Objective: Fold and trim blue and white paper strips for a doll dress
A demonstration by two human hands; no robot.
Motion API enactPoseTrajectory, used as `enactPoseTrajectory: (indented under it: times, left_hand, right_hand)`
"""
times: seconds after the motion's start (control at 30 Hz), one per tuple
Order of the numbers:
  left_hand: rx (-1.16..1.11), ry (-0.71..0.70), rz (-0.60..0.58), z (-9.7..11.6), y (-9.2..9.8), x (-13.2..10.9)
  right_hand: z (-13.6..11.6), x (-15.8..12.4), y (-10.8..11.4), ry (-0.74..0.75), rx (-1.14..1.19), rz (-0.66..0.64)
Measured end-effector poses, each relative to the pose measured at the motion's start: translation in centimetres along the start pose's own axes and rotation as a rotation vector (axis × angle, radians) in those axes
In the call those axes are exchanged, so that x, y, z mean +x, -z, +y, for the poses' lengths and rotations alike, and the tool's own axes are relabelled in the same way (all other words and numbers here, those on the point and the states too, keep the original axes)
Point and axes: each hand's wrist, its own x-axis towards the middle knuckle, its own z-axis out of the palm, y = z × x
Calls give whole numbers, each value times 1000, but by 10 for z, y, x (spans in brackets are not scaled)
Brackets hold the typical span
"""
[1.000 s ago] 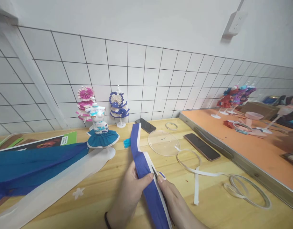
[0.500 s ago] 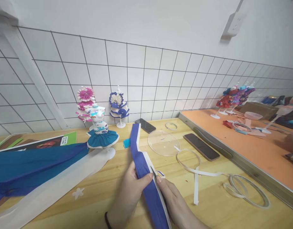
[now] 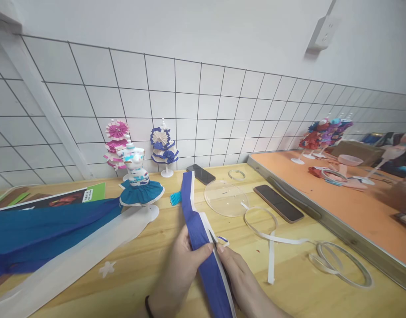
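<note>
My left hand is closed on a long blue crepe paper strip with a white edge, its thumb pressed on top. My right hand pinches the white-edged right side of the same strip, close to the left thumb. Between the thumbs a dark, pointed sliver shows along the edge; whether it is a blade or a gap I cannot tell. A small blue and white loop stands out beside the right thumb. The strip's far end points away, toward a black phone. Most of the right fingers are hidden.
Left, a small dress form in a teal skirt stands by blue and white lengths of paper. Two decorated forms stand behind. To the right lie a clear disc, a second phone and tape rolls. An orange table adjoins.
Both hands keep their hold on the strip, with only a slight shift of the thumbs. The view has moved a little. At the far right, the blurred hand has shifted.
</note>
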Motion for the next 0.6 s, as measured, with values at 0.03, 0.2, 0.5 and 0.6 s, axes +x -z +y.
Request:
enactPoseTrajectory:
  times: [0.03,0.2,0.5,0.6]
  left_hand:
    - [-3,2,-2,0,0,0]
    - [-14,4,-1,0,1,-1]
    - [-25,9,15,1,-1,0]
    - [-35,9,1,4,-1,-1]
  right_hand:
    - [0,0,0,1,0,-1]
    - [-1,0,0,17,10,-20]
    - [0,0,1,7,-2,-6]
    - [-2,-1,1,2,-19,2]
